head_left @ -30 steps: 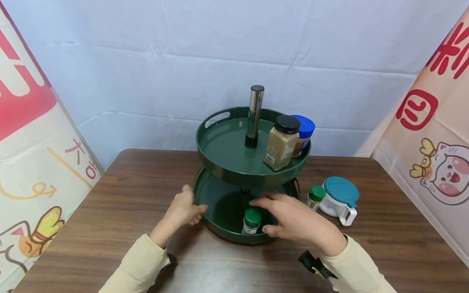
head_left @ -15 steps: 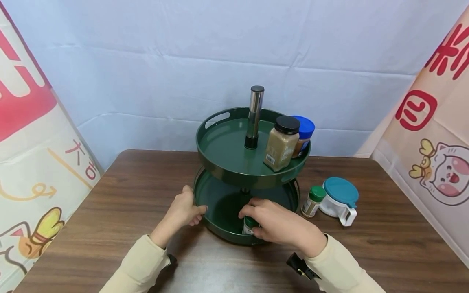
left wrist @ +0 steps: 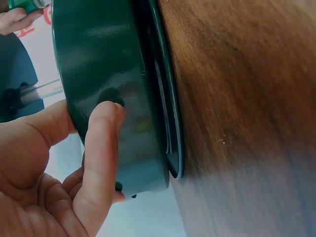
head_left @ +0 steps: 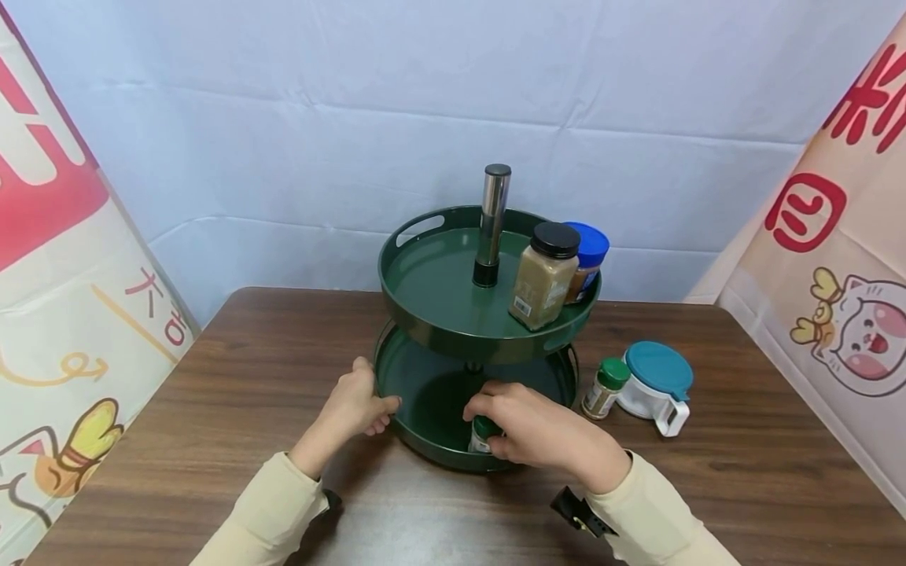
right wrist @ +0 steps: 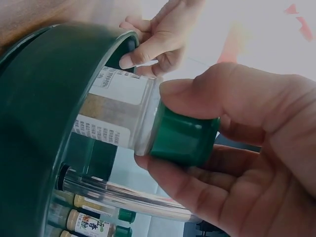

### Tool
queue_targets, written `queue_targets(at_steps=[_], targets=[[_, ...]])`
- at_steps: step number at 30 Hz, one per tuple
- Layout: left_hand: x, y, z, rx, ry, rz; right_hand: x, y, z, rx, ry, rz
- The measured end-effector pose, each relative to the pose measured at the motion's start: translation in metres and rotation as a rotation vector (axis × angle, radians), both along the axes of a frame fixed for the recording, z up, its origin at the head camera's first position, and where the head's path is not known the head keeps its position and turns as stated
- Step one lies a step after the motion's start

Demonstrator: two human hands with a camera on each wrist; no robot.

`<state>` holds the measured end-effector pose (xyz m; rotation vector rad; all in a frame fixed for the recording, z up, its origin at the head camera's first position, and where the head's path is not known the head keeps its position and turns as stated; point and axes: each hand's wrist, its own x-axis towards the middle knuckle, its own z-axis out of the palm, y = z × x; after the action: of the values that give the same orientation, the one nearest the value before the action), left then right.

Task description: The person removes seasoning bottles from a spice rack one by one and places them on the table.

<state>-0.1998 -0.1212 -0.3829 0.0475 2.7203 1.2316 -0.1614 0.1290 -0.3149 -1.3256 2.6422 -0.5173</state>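
A two-tier green round turntable rack has an upper tray and a lower tray on a metal post. My left hand grips the lower tray's left rim, thumb over its edge and fingers against the outer wall. At the front of that tray my right hand holds a small clear spice jar by its green cap, thumb on one side and fingers on the other. The jar stands inside the tray wall; brownish powder shows between its white labels. Whether its base touches the tray is hidden.
On the upper tray stand a black-lidded jar and a blue-lidded jar. Right of the rack are another green-capped spice jar and a white pot with teal lid. Several more spice jars show past the post in the right wrist view.
My right hand has moved left and down from above the spice jar and closed round its green cap. My left hand has stayed on the rim.
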Motion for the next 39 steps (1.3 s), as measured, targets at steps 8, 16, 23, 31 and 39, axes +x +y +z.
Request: queue_targets(at_steps=[8, 16, 23, 31, 39], targets=[[0.000, 0.000, 0.001, 0.002, 0.000, -0.002, 0.001, 0.004, 0.007, -0.038, -0.007, 0.003], [0.000, 0.000, 0.000, 0.019, 0.001, 0.002, 0.003, 0.012, 0.024, -0.112, 0.002, -0.059], [0.000, 0.001, -0.001, 0.012, -0.011, 0.013, 0.002, 0.011, 0.023, -0.094, -0.024, -0.082], [-0.001, 0.002, -0.001, 0.021, -0.018, 0.018, 0.005, 0.016, 0.026, -0.079, 0.029, -0.089], [-0.001, 0.001, -0.003, 0.020, -0.015, 0.015, 0.011, 0.037, 0.038, -0.053, 0.082, -0.116]])
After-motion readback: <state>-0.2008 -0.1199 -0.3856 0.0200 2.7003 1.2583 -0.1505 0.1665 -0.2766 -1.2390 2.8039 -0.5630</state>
